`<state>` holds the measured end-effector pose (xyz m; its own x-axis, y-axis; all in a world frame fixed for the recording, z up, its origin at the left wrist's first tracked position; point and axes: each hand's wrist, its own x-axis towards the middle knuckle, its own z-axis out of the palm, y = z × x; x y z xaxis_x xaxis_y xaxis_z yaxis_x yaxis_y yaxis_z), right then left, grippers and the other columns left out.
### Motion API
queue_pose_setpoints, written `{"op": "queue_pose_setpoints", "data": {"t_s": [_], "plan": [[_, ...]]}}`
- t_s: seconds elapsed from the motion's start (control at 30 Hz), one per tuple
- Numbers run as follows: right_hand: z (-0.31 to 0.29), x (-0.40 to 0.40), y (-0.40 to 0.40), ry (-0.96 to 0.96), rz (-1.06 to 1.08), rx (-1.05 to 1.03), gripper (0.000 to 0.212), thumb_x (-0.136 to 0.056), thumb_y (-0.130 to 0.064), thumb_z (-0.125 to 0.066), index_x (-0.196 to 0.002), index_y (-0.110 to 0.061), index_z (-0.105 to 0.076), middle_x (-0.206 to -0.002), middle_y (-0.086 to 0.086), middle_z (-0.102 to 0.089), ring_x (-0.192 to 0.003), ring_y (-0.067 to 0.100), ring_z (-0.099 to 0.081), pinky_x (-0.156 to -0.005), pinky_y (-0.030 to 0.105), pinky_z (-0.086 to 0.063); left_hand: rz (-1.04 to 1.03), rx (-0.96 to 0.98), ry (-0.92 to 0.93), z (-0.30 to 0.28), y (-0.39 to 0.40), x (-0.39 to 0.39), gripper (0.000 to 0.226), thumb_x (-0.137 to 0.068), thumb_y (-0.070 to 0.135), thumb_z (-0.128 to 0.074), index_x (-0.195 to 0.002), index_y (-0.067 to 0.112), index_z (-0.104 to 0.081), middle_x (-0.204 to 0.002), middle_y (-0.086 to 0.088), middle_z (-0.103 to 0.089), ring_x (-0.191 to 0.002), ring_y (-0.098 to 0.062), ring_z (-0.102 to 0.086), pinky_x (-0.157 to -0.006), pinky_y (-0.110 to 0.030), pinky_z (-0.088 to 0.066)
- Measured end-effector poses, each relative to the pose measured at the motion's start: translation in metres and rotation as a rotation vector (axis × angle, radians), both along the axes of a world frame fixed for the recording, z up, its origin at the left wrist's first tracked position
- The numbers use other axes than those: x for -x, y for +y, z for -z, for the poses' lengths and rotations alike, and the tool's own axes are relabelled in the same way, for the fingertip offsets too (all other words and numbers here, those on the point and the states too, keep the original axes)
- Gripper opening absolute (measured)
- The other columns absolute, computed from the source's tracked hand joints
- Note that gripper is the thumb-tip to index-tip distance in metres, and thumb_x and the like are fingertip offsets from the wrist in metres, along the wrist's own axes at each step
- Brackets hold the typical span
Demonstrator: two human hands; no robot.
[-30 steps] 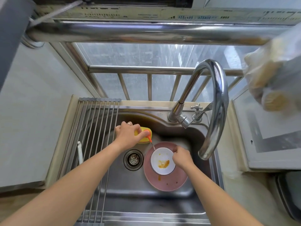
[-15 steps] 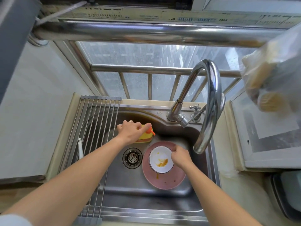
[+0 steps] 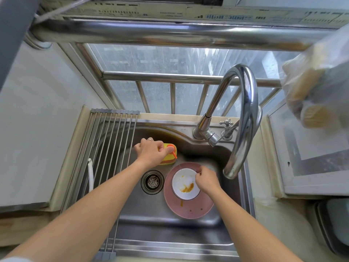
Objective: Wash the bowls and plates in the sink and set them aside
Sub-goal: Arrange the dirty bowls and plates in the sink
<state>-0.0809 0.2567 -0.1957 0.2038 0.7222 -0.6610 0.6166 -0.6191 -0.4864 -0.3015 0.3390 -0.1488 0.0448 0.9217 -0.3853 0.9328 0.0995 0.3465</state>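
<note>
Sink (image 3: pixel 170 235), my landmark: one pink plate (image 3: pixel 188 208) lies right of its drain, one white bowl (image 3: pixel 186 184) on plate, sauce-smeared. My left hand (image 3: pixel 151 152) has shifted atop yellow soap bottle (image 3: pixel 170 157) at sink's back, fingers curled round pump; soaping comes next. My right hand (image 3: pixel 206 179) pinches bowl rim.
</note>
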Motion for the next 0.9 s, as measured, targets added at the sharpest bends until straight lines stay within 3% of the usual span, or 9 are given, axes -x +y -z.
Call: {"op": "queue_pose_setpoints", "data": {"t_s": [0.1, 0.23, 0.33, 0.43, 0.5, 0.6, 0.73, 0.83, 0.9], "plan": [[-0.002, -0.002, -0.004, -0.005, -0.034, -0.035, 0.019, -0.093, -0.012, -0.049, -0.105, -0.013, -0.064, -0.091, 0.001, -0.065, -0.089, 0.024, -0.063, -0.06, 0.03, -0.041, 0.022, -0.003, 0.003, -0.001, -0.001, 0.001, 0.054, -0.09, 0.075, -0.042, -0.07, 0.026, -0.055, -0.1, 0.0, -0.052, -0.112, -0.027, -0.045, -0.096, -0.043, -0.029], [-0.013, -0.007, -0.015, -0.056, -0.145, -0.082, 0.028, -0.098, -0.012, -0.048, -0.122, -0.009, -0.061, -0.117, 0.01, -0.064, -0.097, 0.024, -0.057, -0.078, 0.029, -0.042, 0.117, 0.098, 0.037, -0.011, 0.0, 0.007, 0.061, -0.089, 0.081, -0.026, -0.08, 0.03, -0.059, -0.095, 0.0, -0.053, -0.107, -0.027, -0.049, -0.089, -0.044, -0.032], [-0.023, -0.014, -0.022, -0.069, -0.156, -0.065, 0.032, -0.097, -0.016, -0.047, -0.126, -0.011, -0.061, -0.119, 0.01, -0.066, -0.104, 0.026, -0.062, -0.085, 0.034, -0.051, 0.178, 0.161, -0.024, -0.027, -0.004, 0.005, 0.041, -0.085, 0.072, -0.055, -0.083, 0.031, -0.055, -0.093, 0.002, -0.052, -0.103, -0.023, -0.048, -0.09, -0.042, -0.032], [-0.043, -0.016, -0.021, -0.073, -0.193, -0.113, 0.036, -0.095, -0.017, -0.051, -0.13, -0.012, -0.06, -0.122, 0.009, -0.067, -0.109, 0.026, -0.063, -0.093, 0.039, -0.052, 0.153, -0.052, -0.01, -0.055, -0.011, -0.003, 0.017, -0.08, 0.036, -0.068, -0.083, 0.032, -0.052, -0.088, 0.008, -0.048, -0.102, -0.023, -0.051, -0.082, -0.037, -0.029], [-0.064, -0.01, -0.016, -0.043, -0.24, -0.178, 0.045, -0.093, -0.02, -0.059, -0.137, -0.015, -0.054, -0.125, 0.007, -0.064, -0.11, 0.024, -0.062, -0.093, 0.036, -0.051, 0.177, -0.139, -0.012, -0.083, -0.014, -0.006, 0.017, -0.078, 0.02, -0.062, -0.081, 0.032, -0.05, -0.083, 0.011, -0.045, -0.1, -0.024, -0.052, -0.079, -0.036, -0.028], [-0.108, 0.015, -0.003, 0.058, -0.306, -0.338, 0.068, -0.085, -0.026, -0.071, -0.146, -0.031, -0.041, -0.13, -0.002, -0.054, -0.109, 0.016, -0.061, -0.093, 0.035, -0.052, 0.296, -0.157, -0.069, -0.126, -0.02, -0.001, 0.018, -0.075, 0.018, -0.062, -0.079, 0.031, -0.051, -0.082, 0.009, -0.05, -0.097, -0.022, -0.051, -0.087, -0.038, -0.034], [-0.161, 0.056, 0.017, 0.224, -0.275, -0.634, 0.053, -0.075, -0.025, -0.082, -0.12, -0.03, -0.056, -0.106, -0.014, -0.06, -0.097, -0.007, -0.058, -0.08, 0.012, -0.045, 0.356, -0.265, -0.11, -0.171, -0.026, 0.018, 0.015, -0.07, 0.026, -0.062, -0.077, 0.032, -0.05, -0.083, 0.005, -0.057, -0.094, -0.022, -0.052, -0.084, -0.035, -0.031], [-0.183, 0.072, 0.027, 0.25, -0.274, -0.67, 0.063, -0.072, -0.036, -0.086, -0.124, -0.027, -0.054, -0.1, -0.01, -0.064, -0.091, 0.011, -0.062, -0.073, 0.028, -0.045, 0.338, -0.403, -0.145, -0.19, -0.028, 0.04, 0.016, -0.07, 0.031, -0.06, -0.08, 0.035, -0.048, -0.083, 0.009, -0.055, -0.095, -0.02, -0.052, -0.085, -0.035, -0.028], [-0.191, 0.079, 0.034, 0.261, -0.301, -0.657, 0.063, -0.068, -0.036, -0.087, -0.121, -0.033, -0.052, -0.097, -0.011, -0.067, -0.089, 0.014, -0.064, -0.073, 0.035, -0.05, 0.316, -0.516, -0.149, -0.194, -0.031, 0.055, 0.022, -0.073, 0.029, -0.065, -0.091, 0.036, -0.053, -0.098, 0.007, -0.054, -0.104, -0.019, -0.047, -0.093, -0.04, -0.031]]}}
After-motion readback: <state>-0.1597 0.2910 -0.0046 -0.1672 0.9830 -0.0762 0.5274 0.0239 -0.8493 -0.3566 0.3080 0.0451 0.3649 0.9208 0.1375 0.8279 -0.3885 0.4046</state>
